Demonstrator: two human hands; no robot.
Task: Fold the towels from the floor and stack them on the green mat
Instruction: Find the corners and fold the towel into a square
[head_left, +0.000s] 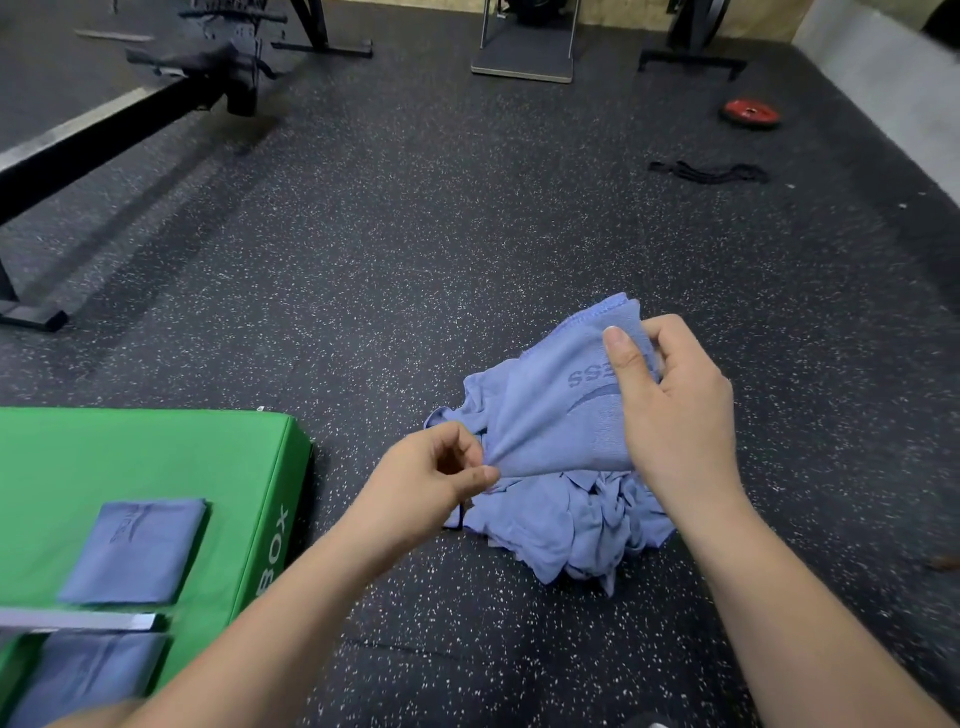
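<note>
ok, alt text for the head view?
A person holds a blue towel over a crumpled towel pile on the gym floor, left hand pinching a corner, right hand gripping the upper edge. Two folded towels lie on the green mat.

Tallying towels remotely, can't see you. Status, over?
Left hand pinches blue towel corner, right hand grips its far edge. Towel lifted over floor pile. Two folded towels on green mat. Nothing blocking.
</note>
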